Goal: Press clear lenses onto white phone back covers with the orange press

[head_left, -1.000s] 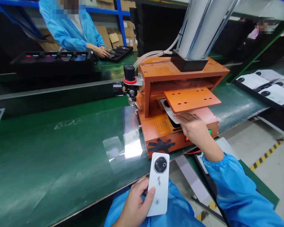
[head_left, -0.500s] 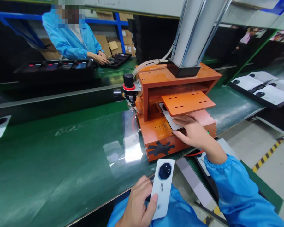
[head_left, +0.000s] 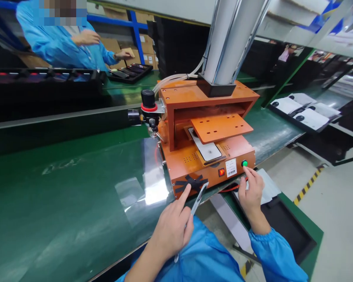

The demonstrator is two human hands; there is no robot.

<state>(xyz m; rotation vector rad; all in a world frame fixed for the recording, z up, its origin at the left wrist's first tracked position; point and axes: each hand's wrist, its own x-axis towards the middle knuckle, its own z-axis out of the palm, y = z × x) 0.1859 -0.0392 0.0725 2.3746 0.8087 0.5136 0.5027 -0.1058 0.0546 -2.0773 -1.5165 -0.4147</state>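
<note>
My left hand (head_left: 174,227) is closed on a white phone (head_left: 199,199), turned nearly edge-on, while its index finger points at the black tape (head_left: 191,183) on the press front. Whether that fingertip touches the tape, I cannot tell. With its index fingertip at the green button (head_left: 244,163), my right hand (head_left: 252,190) holds nothing. The orange press (head_left: 176,164) stands before me. Another white phone (head_left: 209,151) lies face down in its fixture, its upper end partly hidden beneath the raised orange plate (head_left: 222,128).
A pressure regulator (head_left: 148,107) juts from the press's left side. White phones or covers lie in a tray (head_left: 304,126) at right. Below right is a black tray (head_left: 291,227). Across the bench (head_left: 76,188), a person in blue (head_left: 61,47) works beside black trays (head_left: 132,73).
My right hand has left the phone in the press and moved down-right to the green button. My left hand rose toward the tape, turning its phone edge-on. The co-worker's hands lifted.
</note>
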